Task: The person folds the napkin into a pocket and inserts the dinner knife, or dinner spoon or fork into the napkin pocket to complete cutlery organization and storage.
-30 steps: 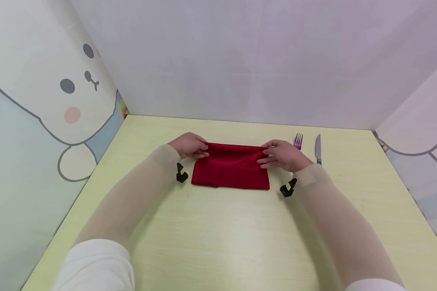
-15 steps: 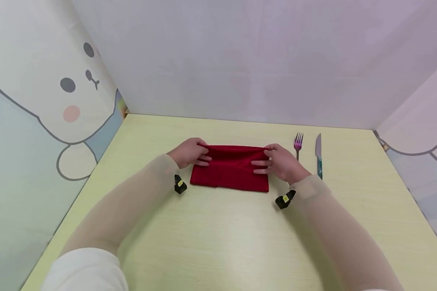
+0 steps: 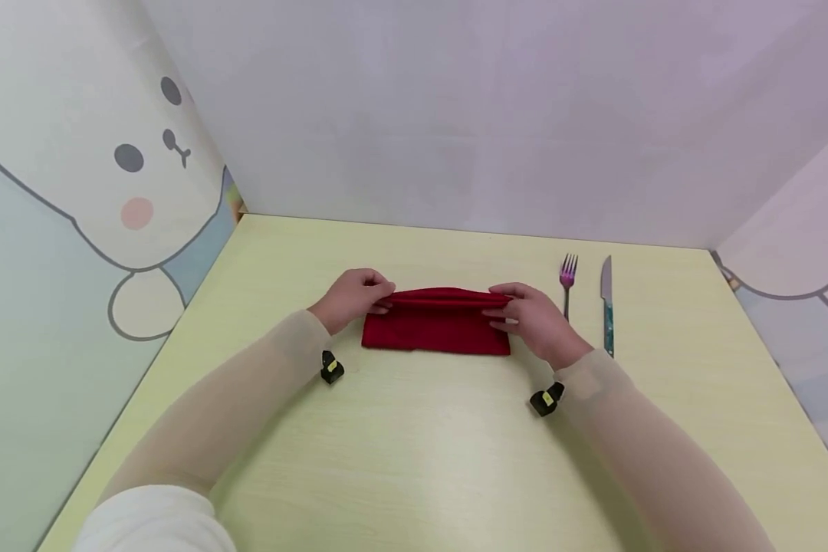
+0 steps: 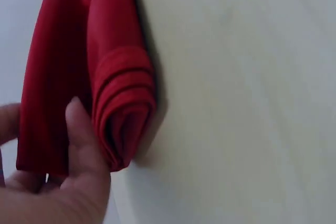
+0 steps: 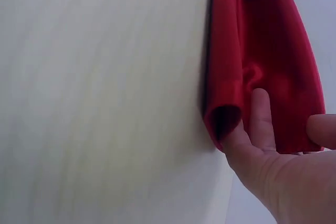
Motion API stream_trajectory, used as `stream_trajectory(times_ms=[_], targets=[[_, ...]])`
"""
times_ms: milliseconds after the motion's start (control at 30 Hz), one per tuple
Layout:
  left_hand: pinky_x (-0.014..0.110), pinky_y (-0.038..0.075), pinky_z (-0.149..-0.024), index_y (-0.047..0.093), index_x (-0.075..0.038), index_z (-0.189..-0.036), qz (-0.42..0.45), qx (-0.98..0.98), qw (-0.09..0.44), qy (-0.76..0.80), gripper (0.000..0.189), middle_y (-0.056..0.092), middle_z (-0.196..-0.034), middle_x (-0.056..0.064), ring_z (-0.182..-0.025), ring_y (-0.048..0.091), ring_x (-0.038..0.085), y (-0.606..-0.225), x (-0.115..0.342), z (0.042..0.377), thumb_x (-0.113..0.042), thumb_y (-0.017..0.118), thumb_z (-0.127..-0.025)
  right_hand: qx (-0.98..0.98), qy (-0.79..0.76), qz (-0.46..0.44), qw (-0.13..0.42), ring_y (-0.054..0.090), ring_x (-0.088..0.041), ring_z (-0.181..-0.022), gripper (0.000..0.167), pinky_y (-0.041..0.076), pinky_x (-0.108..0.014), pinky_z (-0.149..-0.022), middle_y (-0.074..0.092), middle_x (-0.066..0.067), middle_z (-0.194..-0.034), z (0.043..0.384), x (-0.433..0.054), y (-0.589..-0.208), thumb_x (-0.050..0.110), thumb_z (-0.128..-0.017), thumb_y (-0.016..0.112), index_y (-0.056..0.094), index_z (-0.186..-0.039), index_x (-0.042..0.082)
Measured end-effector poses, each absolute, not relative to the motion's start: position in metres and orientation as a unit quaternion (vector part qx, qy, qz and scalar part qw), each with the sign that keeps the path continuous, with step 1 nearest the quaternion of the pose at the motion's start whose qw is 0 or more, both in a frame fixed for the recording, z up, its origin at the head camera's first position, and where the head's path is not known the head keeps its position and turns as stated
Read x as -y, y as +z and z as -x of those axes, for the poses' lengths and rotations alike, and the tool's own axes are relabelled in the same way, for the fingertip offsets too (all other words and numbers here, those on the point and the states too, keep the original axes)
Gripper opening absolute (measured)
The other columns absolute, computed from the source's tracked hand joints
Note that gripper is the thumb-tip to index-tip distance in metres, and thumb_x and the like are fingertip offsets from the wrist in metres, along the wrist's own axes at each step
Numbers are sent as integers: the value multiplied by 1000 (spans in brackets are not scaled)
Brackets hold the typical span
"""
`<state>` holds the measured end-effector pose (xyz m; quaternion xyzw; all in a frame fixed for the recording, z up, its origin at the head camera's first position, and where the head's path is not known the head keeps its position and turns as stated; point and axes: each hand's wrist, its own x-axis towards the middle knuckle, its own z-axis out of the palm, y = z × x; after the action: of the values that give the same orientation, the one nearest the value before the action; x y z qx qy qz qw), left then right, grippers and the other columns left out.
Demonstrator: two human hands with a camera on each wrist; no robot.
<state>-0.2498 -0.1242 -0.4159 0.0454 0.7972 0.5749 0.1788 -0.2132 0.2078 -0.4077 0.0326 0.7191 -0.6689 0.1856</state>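
Note:
A red satiny cloth napkin (image 3: 438, 330), folded in layers, lies on the table with its far edge lifted by both hands. My left hand (image 3: 353, 297) pinches the left end of that raised edge. At the opposite end, my right hand (image 3: 537, 320) holds the edge between thumb and fingers, with other fingers spread over the near layer. Stacked, rolled-looking folds of the napkin (image 4: 123, 77) show beside the left hand (image 4: 79, 182) in the left wrist view. In the right wrist view, the napkin (image 5: 226, 66) has a hollow fold by the right hand (image 5: 278, 166).
A fork (image 3: 568, 277) with purplish tines lies right of the right hand. Beyond it is a table knife (image 3: 607, 299) with a teal handle. The pale wooden table (image 3: 414, 445) meets a light curtain (image 3: 455, 138) at its back edge.
The napkin's raised far edge has tipped toward the person, so the napkin looks narrower. Both hands have come slightly nearer with it, and more of the fork and knife shows.

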Motion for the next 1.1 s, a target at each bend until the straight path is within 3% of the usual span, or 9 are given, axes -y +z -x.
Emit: stream_trajectory(times_ms=[67, 167, 267, 400, 500, 600, 767, 933, 1100], targets=[[31, 60, -81, 65, -4, -113, -42, -824, 161, 541, 17, 65, -117, 13, -93, 71, 24, -416, 122, 245, -15, 68, -101, -738, -649, -23, 184, 55, -35, -131, 55, 47, -41, -108, 48, -20, -147, 212, -208, -410, -5, -97, 29, 47, -148, -3], [33, 60, -78, 61, -6, -124, -44, -857, 138, 495, 28, 59, -123, 11, -86, 70, 24, -415, 120, 237, -9, 70, -97, -754, -631, -13, 180, 55, -31, -129, 56, 47, -37, -107, 55, -20, -142, 210, -209, -414, -7, -94, 27, 51, -145, -4], [37, 57, -85, 59, -8, -134, -57, -890, 119, 437, 40, 54, -130, 11, -95, 65, 25, -413, 120, 227, -9, 69, -95, -764, -621, -4, 174, 53, -29, -131, 51, 44, -38, -109, 58, -20, -142, 208, -209, -415, -2, -98, 29, 53, -143, -5], [39, 50, -99, 63, -8, -134, -98, -936, 95, 326, 39, 52, -132, 11, -112, 56, 26, -412, 119, 214, -12, 67, -96, -826, -541, 11, 159, 55, -28, -125, 34, 43, -41, -106, 62, -14, -136, 207, -208, -414, 16, -106, 49, 61, -135, 3], [40, 50, -102, 66, -5, -131, -120, -949, 91, 278, 35, 51, -130, 11, -114, 58, 27, -410, 117, 205, -11, 66, -97, -881, -443, 39, 158, 54, -29, -118, 33, 45, -43, -100, 62, -10, -130, 206, -206, -412, 25, -100, 68, 65, -130, 11], [38, 52, -100, 67, -3, -129, -124, -954, 94, 256, 32, 50, -129, 10, -111, 60, 27, -409, 115, 198, -10, 66, -97, -912, -368, 84, 159, 52, -31, -119, 35, 45, -47, -100, 60, -11, -131, 207, -205, -409, 20, -95, 75, 66, -127, 12], [36, 55, -93, 70, -3, -121, -132, -961, 98, 221, 25, 53, -120, 9, -102, 62, 25, -408, 112, 194, -7, 65, -97, -935, -292, 134, 152, 53, -32, -117, 28, 45, -50, -101, 61, -14, -128, 208, -204, -406, 7, -93, 73, 68, -120, 7], [35, 56, -83, 72, -5, -108, -168, -970, 78, 157, 14, 58, -104, 8, -88, 63, 24, -410, 111, 194, -5, 66, -96, -942, -264, 156, 137, 55, -30, -99, 15, 49, -43, -87, 62, -11, -108, 206, -204, -407, -1, -92, 67, 66, -105, 7], [33, 55, -76, 67, -4, -104, -197, -970, 72, 125, 8, 55, -96, 9, -77, 60, 22, -412, 110, 194, -2, 63, -97, -951, -219, 181, 124, 55, -26, -89, 10, 48, -38, -78, 59, -6, -96, 203, -204, -408, 0, -92, 68, 64, -93, 10]])
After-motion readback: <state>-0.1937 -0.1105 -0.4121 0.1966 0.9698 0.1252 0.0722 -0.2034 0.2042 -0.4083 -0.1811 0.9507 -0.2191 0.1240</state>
